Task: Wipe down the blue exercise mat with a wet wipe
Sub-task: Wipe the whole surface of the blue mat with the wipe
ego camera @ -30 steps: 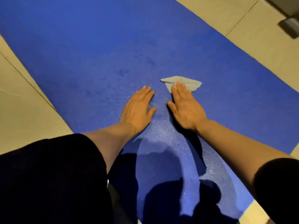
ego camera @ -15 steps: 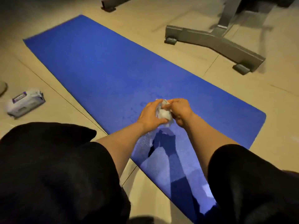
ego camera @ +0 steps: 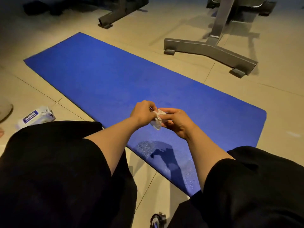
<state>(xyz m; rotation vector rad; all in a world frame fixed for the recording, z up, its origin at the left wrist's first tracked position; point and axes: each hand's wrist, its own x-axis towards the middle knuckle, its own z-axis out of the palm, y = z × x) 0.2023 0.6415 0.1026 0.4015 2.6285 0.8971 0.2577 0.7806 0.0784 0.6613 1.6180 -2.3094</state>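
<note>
The blue exercise mat [ego camera: 102, 76] lies flat on the tiled floor, running from far left to near right. A damp, glistening patch shows on its near end. Both hands hover above the mat's near half, raised off it. Between them is a crumpled white wet wipe [ego camera: 158, 119]. My left hand [ego camera: 143, 112] pinches the wipe's left side with curled fingers. My right hand [ego camera: 176, 123] grips its right side, fingers curled around it. Part of the wipe is hidden inside the two hands.
A pack of wet wipes [ego camera: 35, 118] lies on the floor left of the mat. Grey metal feet of gym equipment [ego camera: 212, 52] stand beyond the mat's far edge, another foot [ego camera: 115, 15] further back. A small wheel [ego camera: 158, 218] shows at the bottom between my knees.
One second ago both hands lay flat on the mat, the right fingers on the spread wipe. Since then the hands lifted, bunched the wipe between them, and the view pulled back.
</note>
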